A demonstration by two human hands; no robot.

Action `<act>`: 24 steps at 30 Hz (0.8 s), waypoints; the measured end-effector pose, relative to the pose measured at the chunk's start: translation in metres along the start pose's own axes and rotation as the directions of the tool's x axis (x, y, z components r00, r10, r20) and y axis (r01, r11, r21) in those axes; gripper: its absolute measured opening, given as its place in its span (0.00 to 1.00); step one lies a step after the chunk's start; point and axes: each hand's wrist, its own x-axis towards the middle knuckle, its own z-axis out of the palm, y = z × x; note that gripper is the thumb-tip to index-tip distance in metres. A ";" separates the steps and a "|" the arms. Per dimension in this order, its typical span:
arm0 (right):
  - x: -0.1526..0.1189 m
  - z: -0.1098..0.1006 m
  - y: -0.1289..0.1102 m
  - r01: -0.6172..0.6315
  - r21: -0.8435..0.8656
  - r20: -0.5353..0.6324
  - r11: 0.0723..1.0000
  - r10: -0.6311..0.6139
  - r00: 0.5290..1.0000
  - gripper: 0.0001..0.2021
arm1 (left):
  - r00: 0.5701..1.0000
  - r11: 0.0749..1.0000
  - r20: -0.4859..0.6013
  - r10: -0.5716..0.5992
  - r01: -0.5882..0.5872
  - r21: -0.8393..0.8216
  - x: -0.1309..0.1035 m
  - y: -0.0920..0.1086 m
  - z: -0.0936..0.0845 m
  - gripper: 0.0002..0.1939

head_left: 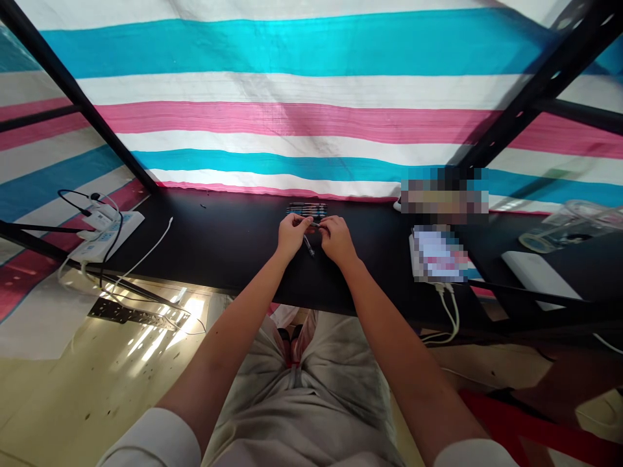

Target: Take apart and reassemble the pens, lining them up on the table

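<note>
Both hands meet over the middle of a black table (224, 227). My left hand (293, 233) pinches one end of a slim, dark pen-like piece (315, 225). The fingers of my right hand (335, 237) are closed at its other end. Just beyond the fingertips lies a row of several pens (306, 209), side by side, partly covered by the hands. Between the hands, on the near side, a single clear and dark pen (309, 246) rests at a slant on the table. Small details of the held piece are too fine to make out.
At the left stands a white power strip (114, 233) with plugs and cables. On the right are a phone (435, 253) with white cables, a white box-shaped item (538, 279) and a clear jar (567, 227). Black metal posts frame the table before a striped sheet (292, 120).
</note>
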 end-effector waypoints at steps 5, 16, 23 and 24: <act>-0.001 -0.003 0.004 -0.097 -0.005 -0.051 0.995 0.096 0.994 0.06 | 0.999 1.000 -0.025 -0.022 0.022 -0.013 0.000 0.002 -0.001 0.20; -0.001 -0.013 0.003 -0.254 -0.052 -0.014 0.966 0.254 0.967 0.05 | 0.984 0.984 -0.151 -0.092 0.066 -0.167 0.002 0.010 -0.003 0.16; -0.001 -0.016 0.013 -0.337 0.090 -0.029 0.937 0.341 0.940 0.07 | 0.968 0.979 -0.234 -0.088 0.041 -0.198 0.007 0.009 -0.010 0.14; 0.000 -0.015 0.013 -0.332 0.108 -0.016 0.937 0.335 0.942 0.07 | 0.968 0.979 -0.235 -0.089 0.041 -0.199 0.007 0.009 -0.010 0.14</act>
